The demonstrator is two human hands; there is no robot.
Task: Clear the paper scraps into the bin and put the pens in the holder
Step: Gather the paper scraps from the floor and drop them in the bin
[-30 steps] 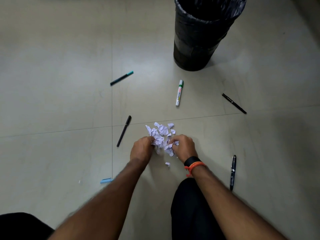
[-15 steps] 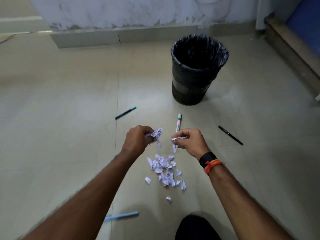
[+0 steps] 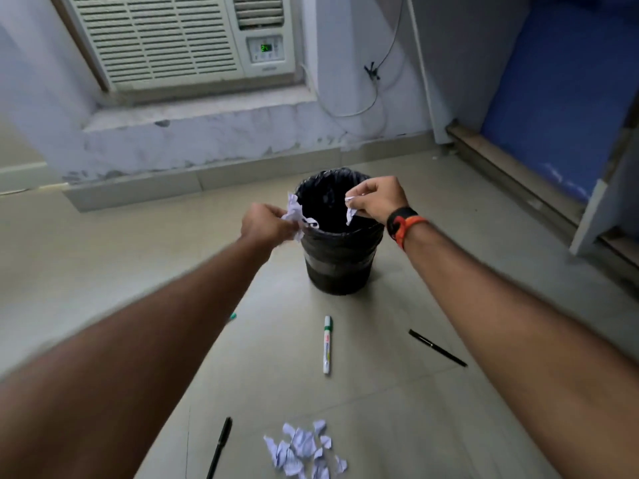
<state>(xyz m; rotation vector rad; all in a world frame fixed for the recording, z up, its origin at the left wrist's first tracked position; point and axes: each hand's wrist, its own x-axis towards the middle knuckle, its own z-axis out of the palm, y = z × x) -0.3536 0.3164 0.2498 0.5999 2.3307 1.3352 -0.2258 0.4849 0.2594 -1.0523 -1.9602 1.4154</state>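
Note:
A black bin [image 3: 340,257] lined with a black bag stands on the tiled floor. My left hand [image 3: 264,224] grips a wad of white paper scraps [image 3: 293,210] at the bin's left rim. My right hand [image 3: 378,198] pinches a few more scraps [image 3: 351,209] over the bin's opening. A pile of scraps [image 3: 304,447] lies on the floor near me. A white marker with a green cap [image 3: 326,344], a black pen [image 3: 437,347] at the right and another black pen [image 3: 219,445] at the left lie on the floor. No pen holder is in view.
A teal pen tip [image 3: 232,317] peeks out beside my left forearm. A wall with a window air conditioner [image 3: 179,39] rises behind the bin. A blue panel [image 3: 560,91] and a wooden ledge run along the right side.
Both hands have lifted scraps from the floor pile and carried them forward and up to the bin. The view has tilted up toward the wall.

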